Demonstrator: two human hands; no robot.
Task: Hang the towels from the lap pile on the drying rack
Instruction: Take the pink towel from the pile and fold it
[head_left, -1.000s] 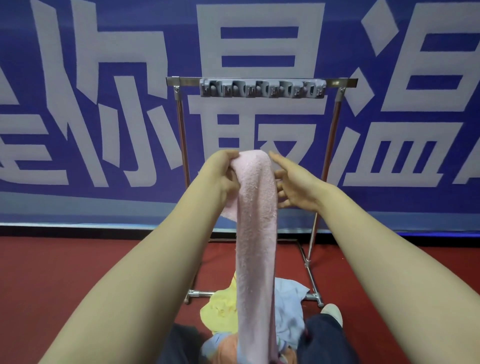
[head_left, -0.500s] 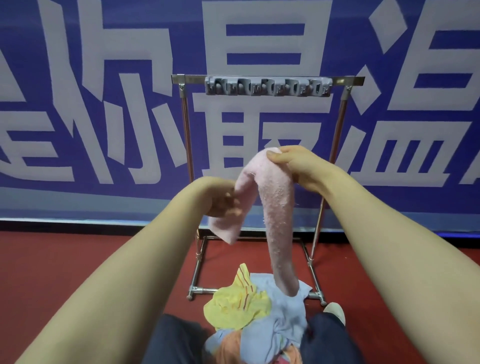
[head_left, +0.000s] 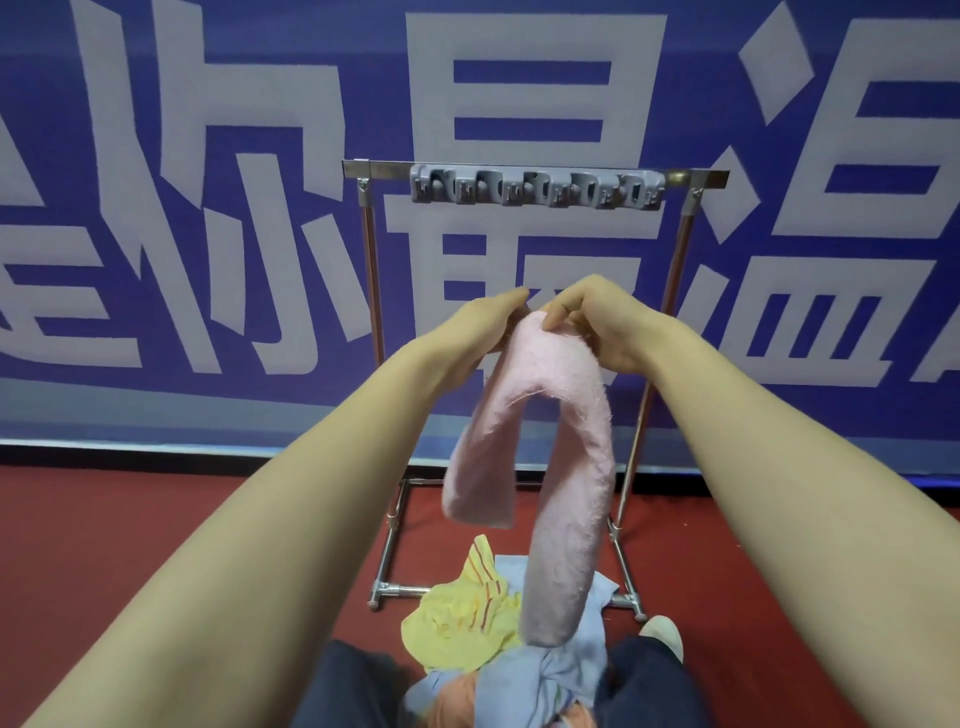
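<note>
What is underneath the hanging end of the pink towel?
The long end of the pink towel hangs over a light blue cloth, beside a yellow striped cloth. An orange piece peeks out. What lies deeper is covered.

My left hand (head_left: 485, 325) has most of its fingers hidden behind the towel (head_left: 566, 467) at centre frame. The pile (head_left: 457, 618) runs off the bottom edge. Upper centre, the rack (head_left: 384, 169) carries clips (head_left: 537, 185) too small for me to make out.

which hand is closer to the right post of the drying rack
Right. The right hand pinches the top fold of the pink towel just left of the rack's right post in this view; the left hand grips the same fold farther left, on the towel's other side.
</note>
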